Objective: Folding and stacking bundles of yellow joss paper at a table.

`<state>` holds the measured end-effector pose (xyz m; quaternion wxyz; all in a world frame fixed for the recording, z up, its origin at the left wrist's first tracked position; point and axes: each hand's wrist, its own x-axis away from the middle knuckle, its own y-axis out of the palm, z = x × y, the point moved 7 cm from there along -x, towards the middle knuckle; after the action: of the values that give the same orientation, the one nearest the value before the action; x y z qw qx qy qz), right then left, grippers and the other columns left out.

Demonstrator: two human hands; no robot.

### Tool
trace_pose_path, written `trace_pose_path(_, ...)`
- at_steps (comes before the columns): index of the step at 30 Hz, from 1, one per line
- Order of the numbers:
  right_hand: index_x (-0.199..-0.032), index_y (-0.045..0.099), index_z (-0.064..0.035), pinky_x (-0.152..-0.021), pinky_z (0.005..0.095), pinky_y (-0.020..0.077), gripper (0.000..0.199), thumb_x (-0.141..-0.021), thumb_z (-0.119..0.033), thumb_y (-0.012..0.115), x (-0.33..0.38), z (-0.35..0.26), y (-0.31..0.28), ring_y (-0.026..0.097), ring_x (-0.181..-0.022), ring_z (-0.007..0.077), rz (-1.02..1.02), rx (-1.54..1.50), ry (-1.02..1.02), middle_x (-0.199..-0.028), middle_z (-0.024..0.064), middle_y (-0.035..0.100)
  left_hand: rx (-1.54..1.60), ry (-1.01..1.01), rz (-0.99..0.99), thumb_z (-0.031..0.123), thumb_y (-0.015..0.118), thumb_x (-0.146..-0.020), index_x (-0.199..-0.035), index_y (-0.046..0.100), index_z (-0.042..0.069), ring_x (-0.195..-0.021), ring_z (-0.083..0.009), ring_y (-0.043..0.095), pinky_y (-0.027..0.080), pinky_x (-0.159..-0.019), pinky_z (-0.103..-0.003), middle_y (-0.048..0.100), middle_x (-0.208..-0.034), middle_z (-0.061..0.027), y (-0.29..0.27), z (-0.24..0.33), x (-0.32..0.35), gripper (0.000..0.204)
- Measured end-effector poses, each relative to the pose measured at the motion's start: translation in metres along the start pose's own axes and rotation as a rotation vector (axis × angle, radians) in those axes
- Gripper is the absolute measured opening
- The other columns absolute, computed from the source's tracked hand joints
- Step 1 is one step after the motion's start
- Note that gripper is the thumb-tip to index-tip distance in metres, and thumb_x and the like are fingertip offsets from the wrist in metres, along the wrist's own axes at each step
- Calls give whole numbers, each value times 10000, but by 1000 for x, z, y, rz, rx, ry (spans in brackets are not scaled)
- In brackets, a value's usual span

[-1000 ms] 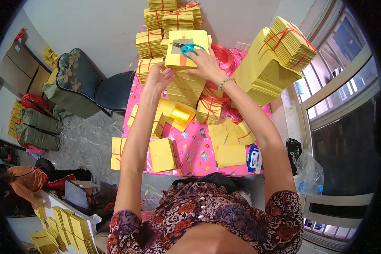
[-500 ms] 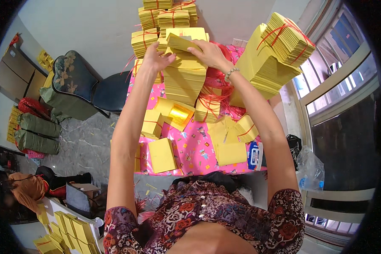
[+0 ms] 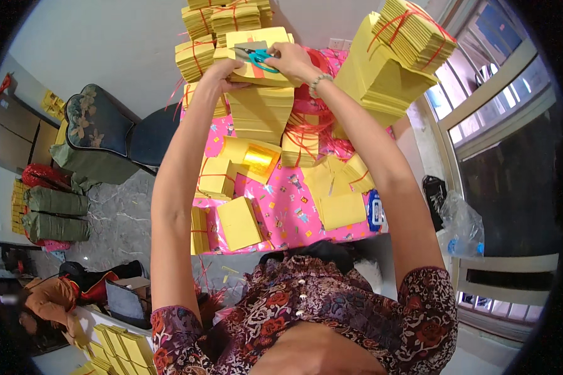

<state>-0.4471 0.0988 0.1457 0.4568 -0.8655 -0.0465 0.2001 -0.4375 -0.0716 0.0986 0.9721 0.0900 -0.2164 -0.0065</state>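
Note:
A tall stack of yellow paper [image 3: 261, 115] stands at the far side of the table. On its top lies a sheaf of yellow paper [image 3: 256, 73] with an orange-red mark. My left hand [image 3: 225, 75] pinches the sheaf's left side, thumb on top and fingers beneath. Over the sheaf are scissors [image 3: 259, 57] with teal handles, their dark blades pointing left. My right hand [image 3: 291, 61], with a beaded bracelet at the wrist, has its fingers closed at the handles. Part of its grip is hidden.
Bundles of yellow paper tied with red string [image 3: 234, 24] rise behind. Another tall yellow stack [image 3: 381, 81] stands right. Loose red string [image 3: 309, 140], a shiny gold sheet [image 3: 259, 161] and a blue-white packet [image 3: 375, 211] lie on the pink tablecloth [image 3: 281, 215]. A dark chair [image 3: 100, 125] stands left.
The sheaf that was tilted up on the stack now lies flatter. My left hand has gone from open to gripping its side. The scissors have come into view at my right hand.

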Motion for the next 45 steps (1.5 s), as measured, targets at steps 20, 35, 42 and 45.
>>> trace_pose_path(20,-1031,555,-12,-773,295,476,210,-864,-126,608,314,111,-14,596,-883,146,267,-501,182,-981,79,608,329,328,-47,3,534,-870,-1121,446,40,-1052,-283,551,523,-880,-491,524,-1140,-121,-8,17,33,268)
trace_pose_path(35,-909,575,-63,-785,428,422,165,-765,-128,626,474,171,97,528,-910,319,-134,116,187,-904,120,542,350,334,-114,-40,493,-848,-1396,238,101,-1189,-224,469,441,-968,-368,424,-1329,-95,13,-161,210,620)
trace_pose_path(42,-894,590,-19,-691,367,456,137,-869,-149,555,391,140,67,574,-793,302,36,-192,278,-842,133,571,406,23,-29,-16,529,-859,-1315,326,84,-1137,-199,487,432,-958,-339,468,-1261,-76,8,-343,217,509)
trace_pose_path(45,-939,583,-10,-704,341,463,144,-891,-133,526,327,111,46,583,-818,304,155,-336,218,-872,140,573,377,59,-4,4,532,-877,-1269,360,77,-1077,-183,511,452,-911,-317,493,-1204,-76,-2,-394,207,435)
